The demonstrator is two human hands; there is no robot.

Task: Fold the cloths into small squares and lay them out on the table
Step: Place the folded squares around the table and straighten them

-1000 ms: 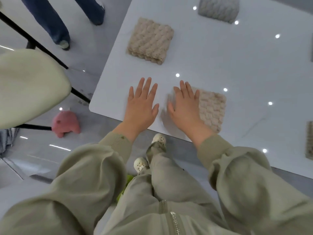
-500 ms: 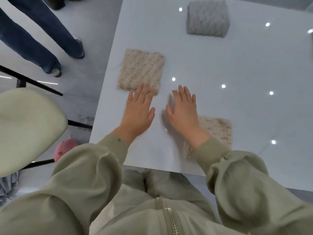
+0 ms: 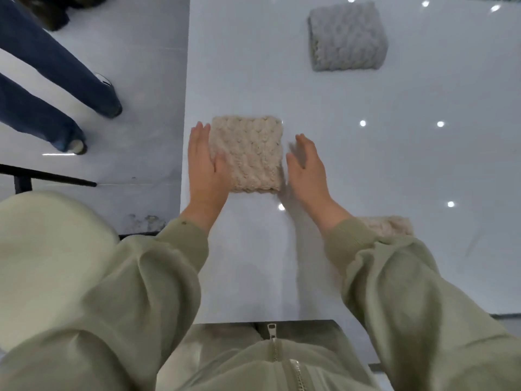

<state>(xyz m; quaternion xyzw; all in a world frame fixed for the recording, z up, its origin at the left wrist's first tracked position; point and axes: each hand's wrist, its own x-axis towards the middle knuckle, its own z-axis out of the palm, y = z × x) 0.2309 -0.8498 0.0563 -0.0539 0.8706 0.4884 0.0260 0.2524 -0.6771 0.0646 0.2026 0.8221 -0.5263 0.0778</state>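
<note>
We see a beige folded cloth (image 3: 246, 153) lying as a small square on the white table (image 3: 394, 170), near the table's left edge. It has a bumpy, knitted-looking surface, and its sides run roughly in line with the table's edge.

The left hand (image 3: 204, 167) lies flat along the cloth's left side. Its fingers (image 3: 198, 136) are straight and pressed together, pointing away from the body, and the thumb reaches onto the cloth's top near its left edge. The right hand (image 3: 307, 167) stands just beside the cloth's right side, palm turned towards it. Its fingers (image 3: 303, 143) are straight and close together. It is blurred, so we cannot tell whether it touches the cloth or stops just short of it. Neither hand curls around anything.

A grey folded cloth (image 3: 346, 38) of the same bumpy make sits farther back on the table, well apart from the beige one. A second beige cloth (image 3: 386, 225) lies nearer the body on the right, partly hidden behind the right sleeve (image 3: 408, 292).

Both arms wear pale green sleeves, and a zip (image 3: 272, 335) shows at the bottom. Left of the table, on the glossy floor (image 3: 146, 66), stand another person's legs in blue jeans (image 3: 50, 88), and a cream chair seat (image 3: 42, 244) fills the lower left.
</note>
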